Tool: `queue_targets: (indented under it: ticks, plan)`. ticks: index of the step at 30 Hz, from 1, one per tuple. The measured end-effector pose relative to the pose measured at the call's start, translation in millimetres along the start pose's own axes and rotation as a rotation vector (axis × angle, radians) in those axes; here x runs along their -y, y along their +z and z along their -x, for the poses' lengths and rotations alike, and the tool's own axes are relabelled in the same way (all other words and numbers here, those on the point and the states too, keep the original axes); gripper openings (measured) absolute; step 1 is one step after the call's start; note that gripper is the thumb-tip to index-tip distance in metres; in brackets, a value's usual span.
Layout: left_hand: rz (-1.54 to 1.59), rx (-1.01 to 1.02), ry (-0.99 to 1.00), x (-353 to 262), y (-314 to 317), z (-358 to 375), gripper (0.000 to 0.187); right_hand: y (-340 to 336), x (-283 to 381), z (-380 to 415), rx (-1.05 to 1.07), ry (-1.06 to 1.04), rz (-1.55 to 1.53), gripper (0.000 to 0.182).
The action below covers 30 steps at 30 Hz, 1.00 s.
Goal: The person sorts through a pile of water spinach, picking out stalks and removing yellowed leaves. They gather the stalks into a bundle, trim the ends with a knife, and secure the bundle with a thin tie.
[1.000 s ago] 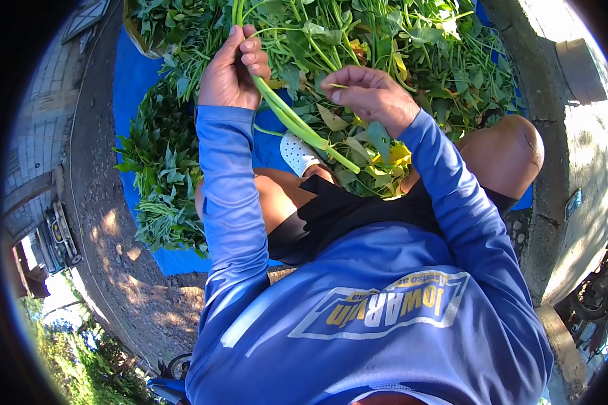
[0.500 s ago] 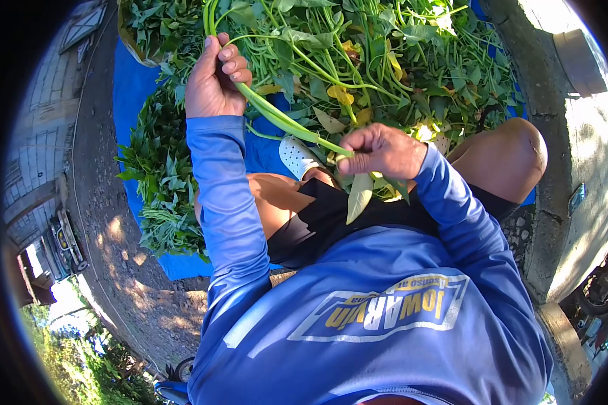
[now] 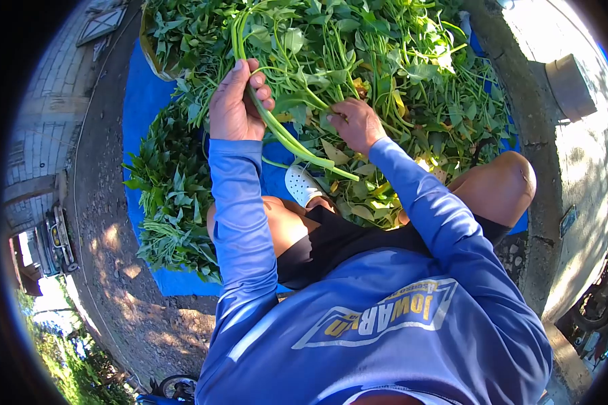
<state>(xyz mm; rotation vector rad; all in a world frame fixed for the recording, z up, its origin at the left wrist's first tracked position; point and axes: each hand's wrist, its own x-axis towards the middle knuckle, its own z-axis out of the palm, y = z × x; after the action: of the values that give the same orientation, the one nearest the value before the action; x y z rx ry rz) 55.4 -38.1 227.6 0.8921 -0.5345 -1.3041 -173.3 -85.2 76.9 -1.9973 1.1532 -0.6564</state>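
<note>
My left hand (image 3: 240,101) is closed round a small bunch of long, thick green water spinach stems (image 3: 282,137). Their cut ends point down toward my lap, and their upper parts bend over above my fist. To the right, my right hand (image 3: 359,125) pinches a thin leafy stem at its fingertips, in front of the heap. Beyond both hands spreads a big pile of leafy greens (image 3: 412,101), with some yellow leaves among it. A sorted stack of greens (image 3: 175,196) lies left of my left forearm.
Under the greens is a blue tarp (image 3: 142,101). A sack of greens (image 3: 157,50) stands at the far left. My foot in a white clog (image 3: 300,184) rests on the tarp. A concrete ledge (image 3: 544,189) runs along the right, with a round container (image 3: 569,88) on it.
My right hand has left the lower ends of the stems and moved up and forward to a leafy stem. My left hand keeps its hold on the bunch. The view has shifted slightly.
</note>
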Motion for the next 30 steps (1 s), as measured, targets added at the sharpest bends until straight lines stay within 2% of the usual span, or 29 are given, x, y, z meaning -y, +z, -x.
queue_targets:
  ticks: [3,6,7,10,11,14,15,19,22,24,26,28,30]
  plan:
    - [0.087,0.040,0.042,-22,-14,6,0.026,-4,-22,-3,0.026,0.052,0.002,0.036]
    - [0.171,0.058,0.112,-44,-35,13,0.025,-6,-40,5,-0.170,0.221,-0.312,0.032]
    - [0.164,0.050,0.129,-47,-40,15,0.024,-17,-43,5,-0.111,0.255,-0.305,0.033]
    - [0.027,-0.068,0.178,-40,-31,23,0.025,-36,-26,-5,-0.126,0.213,-0.597,0.036]
    - [0.011,-0.059,0.167,-36,-30,23,0.025,-44,-18,-7,-0.066,0.185,-0.762,0.037]
    - [-0.021,-0.043,0.108,-20,-20,22,0.025,-84,39,-2,0.017,0.213,-0.720,0.037]
    - [-0.026,-0.040,0.109,-15,-15,23,0.026,-87,45,-2,-0.005,0.221,-0.740,0.037]
    - [-0.048,-0.011,0.077,5,-10,20,0.027,-83,60,1,-0.196,0.027,-0.718,0.040]
    - [-0.006,0.048,0.035,21,-11,15,0.026,-87,74,1,-0.252,-0.046,-0.680,0.039]
    - [0.072,0.074,0.005,39,-10,10,0.026,-87,81,-3,-0.288,-0.121,-0.556,0.037]
    - [0.109,0.057,-0.127,57,-13,5,0.023,-85,89,-6,-0.296,-0.152,-0.388,0.036]
    - [0.183,0.026,-0.270,78,-14,2,0.022,-70,84,-9,-0.203,-0.069,-0.284,0.036]
    - [0.176,0.015,-0.323,110,-32,-3,0.023,-46,68,-8,-0.071,-0.041,-0.250,0.038]
